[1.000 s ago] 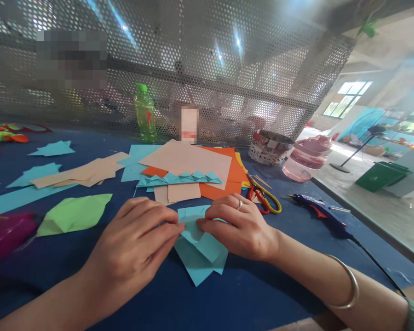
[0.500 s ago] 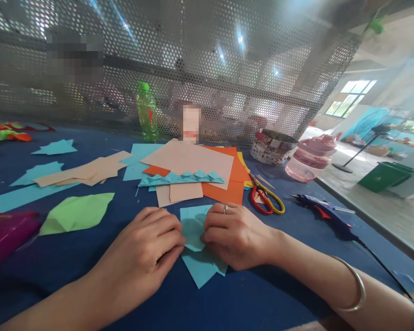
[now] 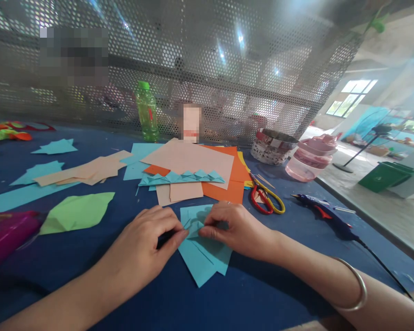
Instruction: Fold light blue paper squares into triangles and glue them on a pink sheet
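head view: small blue paper piece [image 3: 194,230] held over blue sheets [image 3: 199,270], set back from middle of near edge of tabletop [image 3: 165,312]; contact between piece and sheets not clear. left side pinched by left hand [image 3: 144,239], right side by right hand [image 3: 239,232], thumb and fingers of each clamped on it. paper judged very light, thin, stiffer at folds, easily creased or torn, little slip expected. best gripped lightly at edges.
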`<move>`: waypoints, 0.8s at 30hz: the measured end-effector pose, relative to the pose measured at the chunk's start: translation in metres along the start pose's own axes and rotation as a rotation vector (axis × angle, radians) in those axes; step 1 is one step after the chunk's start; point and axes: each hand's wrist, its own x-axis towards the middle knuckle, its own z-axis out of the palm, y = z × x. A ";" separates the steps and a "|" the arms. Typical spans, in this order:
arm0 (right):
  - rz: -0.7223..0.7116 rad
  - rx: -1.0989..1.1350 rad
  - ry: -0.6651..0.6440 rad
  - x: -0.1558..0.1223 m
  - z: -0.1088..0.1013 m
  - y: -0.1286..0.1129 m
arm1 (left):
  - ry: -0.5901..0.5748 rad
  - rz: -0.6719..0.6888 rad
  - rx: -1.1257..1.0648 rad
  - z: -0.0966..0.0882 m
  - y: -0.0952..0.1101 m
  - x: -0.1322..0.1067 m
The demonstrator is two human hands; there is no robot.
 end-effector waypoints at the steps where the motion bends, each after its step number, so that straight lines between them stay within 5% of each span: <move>1: 0.068 0.001 -0.002 0.001 0.000 0.000 | -0.002 -0.025 0.002 0.001 0.000 0.001; 7: 0.277 -0.018 0.014 0.004 0.002 -0.007 | -0.027 -0.143 0.050 0.001 0.002 0.005; 24: 0.237 -0.033 0.004 0.002 0.002 -0.010 | -0.021 -0.193 0.045 0.001 0.002 0.004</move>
